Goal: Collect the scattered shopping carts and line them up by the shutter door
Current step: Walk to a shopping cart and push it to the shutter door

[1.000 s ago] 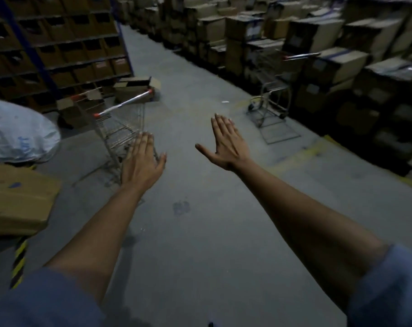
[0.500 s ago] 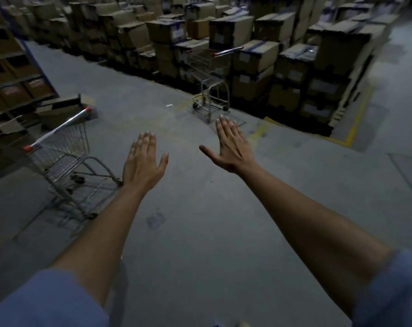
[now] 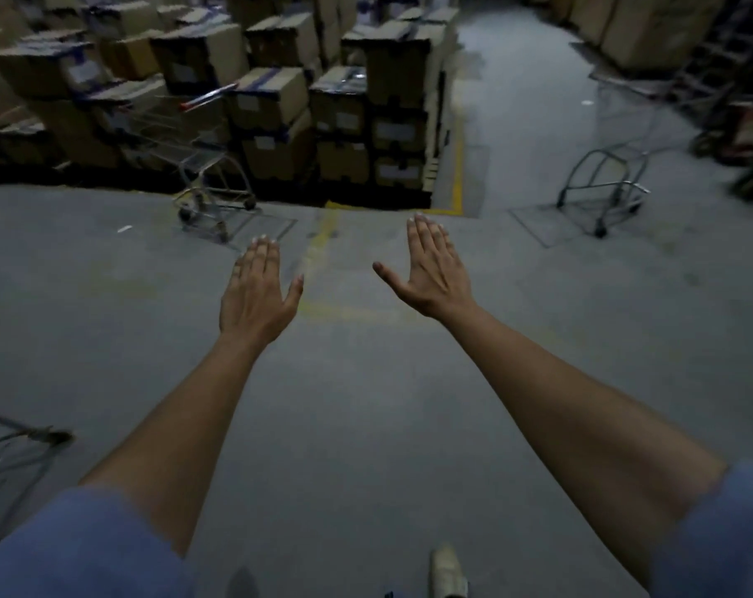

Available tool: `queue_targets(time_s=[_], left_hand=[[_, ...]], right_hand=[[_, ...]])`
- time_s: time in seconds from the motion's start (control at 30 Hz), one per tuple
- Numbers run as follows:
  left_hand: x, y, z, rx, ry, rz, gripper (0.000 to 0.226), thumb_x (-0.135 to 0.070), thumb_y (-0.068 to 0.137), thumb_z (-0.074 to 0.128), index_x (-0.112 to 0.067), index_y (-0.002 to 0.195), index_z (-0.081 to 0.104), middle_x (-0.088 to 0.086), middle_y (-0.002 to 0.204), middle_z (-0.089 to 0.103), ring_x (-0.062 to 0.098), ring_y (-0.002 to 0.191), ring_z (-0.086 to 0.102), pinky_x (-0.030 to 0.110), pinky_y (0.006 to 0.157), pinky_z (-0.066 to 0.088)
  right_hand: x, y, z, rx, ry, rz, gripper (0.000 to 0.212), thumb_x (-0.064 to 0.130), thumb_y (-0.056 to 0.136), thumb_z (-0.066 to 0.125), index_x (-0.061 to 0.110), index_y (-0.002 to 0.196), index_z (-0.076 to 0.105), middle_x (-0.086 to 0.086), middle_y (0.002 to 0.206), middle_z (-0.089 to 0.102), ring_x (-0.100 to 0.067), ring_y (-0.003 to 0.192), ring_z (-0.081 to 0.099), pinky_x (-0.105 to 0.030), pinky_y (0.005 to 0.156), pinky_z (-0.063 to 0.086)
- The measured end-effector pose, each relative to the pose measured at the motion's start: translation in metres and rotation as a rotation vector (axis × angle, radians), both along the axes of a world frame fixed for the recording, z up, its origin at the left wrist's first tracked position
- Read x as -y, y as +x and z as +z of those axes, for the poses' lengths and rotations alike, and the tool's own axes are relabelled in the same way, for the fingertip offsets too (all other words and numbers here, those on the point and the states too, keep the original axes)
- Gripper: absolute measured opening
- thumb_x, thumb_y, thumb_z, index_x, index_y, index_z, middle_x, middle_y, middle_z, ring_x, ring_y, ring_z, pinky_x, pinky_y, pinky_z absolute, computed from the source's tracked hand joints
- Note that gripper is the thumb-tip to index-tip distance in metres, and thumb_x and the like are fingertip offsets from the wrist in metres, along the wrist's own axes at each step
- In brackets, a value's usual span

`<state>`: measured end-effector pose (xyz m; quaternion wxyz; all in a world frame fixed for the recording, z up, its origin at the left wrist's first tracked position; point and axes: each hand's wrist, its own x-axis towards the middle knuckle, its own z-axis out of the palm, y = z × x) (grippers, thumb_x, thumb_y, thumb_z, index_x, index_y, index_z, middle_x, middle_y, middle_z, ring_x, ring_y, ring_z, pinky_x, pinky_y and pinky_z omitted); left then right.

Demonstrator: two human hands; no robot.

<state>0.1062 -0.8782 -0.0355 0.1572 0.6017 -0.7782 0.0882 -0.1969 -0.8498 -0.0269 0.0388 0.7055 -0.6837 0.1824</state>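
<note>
Both my arms reach forward over bare grey floor. My left hand and my right hand are flat with straight fingers and hold nothing. A wire shopping cart with a red-tipped handle stands ahead to the left against the stacked boxes. A second wire cart stands ahead to the right in the side aisle. Part of a third cart shows at the lower left edge. All the carts are well beyond my hands. No shutter door is in view.
Stacked cardboard boxes fill the far left and middle. More boxes and dark equipment line the far right. A yellow floor line runs along the aisle between them. My shoe shows at the bottom.
The view has swung to the right. The red-handled cart slid from the middle to the left, the near cart dropped to the lower left edge, and a cart at the right came into sight.
</note>
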Motion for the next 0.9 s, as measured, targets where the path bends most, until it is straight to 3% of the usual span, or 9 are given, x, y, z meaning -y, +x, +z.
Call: queue_targets(time_s=[0.6, 0.9], left_hand=[[0.083, -0.398, 0.024, -0.013, -0.061, -0.434, 0.081, -0.060, 0.106, 0.026, -0.004, 0.164, 0.020, 0.016, 0.171, 0.020, 0.026, 0.161, 0.013, 0.041, 0.131, 0.013], [0.070, -0.597, 0.011, -0.002, -0.032, -0.690, 0.081, -0.060, 0.106, 0.026, -0.003, 0.163, 0.021, 0.018, 0.170, 0.025, 0.030, 0.158, 0.020, 0.042, 0.130, 0.016]], right_hand=[[-0.041, -0.365, 0.014, -0.018, -0.022, -0.423, 0.109, 0.088, 0.095, 0.024, 0.006, 0.167, 0.014, -0.013, 0.175, 0.013, -0.027, 0.162, 0.009, -0.044, 0.132, 0.005], [-0.118, -0.518, -0.002, -0.028, -0.001, -0.679, 0.110, 0.088, 0.095, 0.022, 0.006, 0.167, 0.014, -0.014, 0.175, 0.013, -0.028, 0.161, 0.011, -0.044, 0.132, 0.006]])
